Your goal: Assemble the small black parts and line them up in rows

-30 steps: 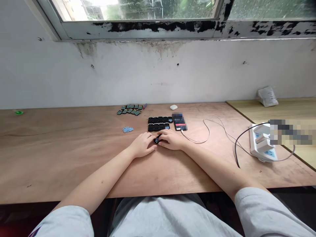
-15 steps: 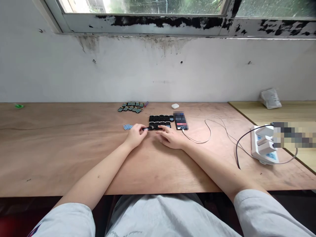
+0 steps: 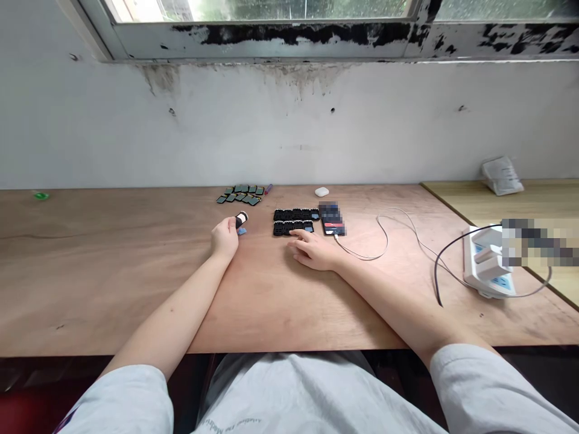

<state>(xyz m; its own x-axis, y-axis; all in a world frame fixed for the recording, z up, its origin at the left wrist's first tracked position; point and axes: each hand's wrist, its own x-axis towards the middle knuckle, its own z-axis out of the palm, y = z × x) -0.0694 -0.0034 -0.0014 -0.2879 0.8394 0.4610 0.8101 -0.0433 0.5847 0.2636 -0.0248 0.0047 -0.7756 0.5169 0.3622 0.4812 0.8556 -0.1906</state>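
My left hand (image 3: 225, 239) is closed around a small black piece with a pale band (image 3: 242, 219); its exact kind is too small to make out. Right by those fingers lie small light-blue pieces (image 3: 242, 231), partly covered by the hand. Two rows of black parts stand side by side mid-table, a back row (image 3: 294, 214) and a front row (image 3: 284, 228); each shows a bluish spot at its right end. My right hand (image 3: 313, 251) lies palm down with fingers stretched out, the index fingertip at the near edge of the front row.
Behind, several green-faced square boards (image 3: 244, 193) lie beside a purple stick-like item (image 3: 268, 188). A phone (image 3: 332, 220) on a white cable (image 3: 362, 258) sits right of the rows, below a white case (image 3: 321, 191). A power strip (image 3: 473, 271) with plugs stands at right.
My left hand has moved left, away from the front row to the light-blue pieces, with the black piece tilted up in its fingers. My right hand has stayed nearly in place.
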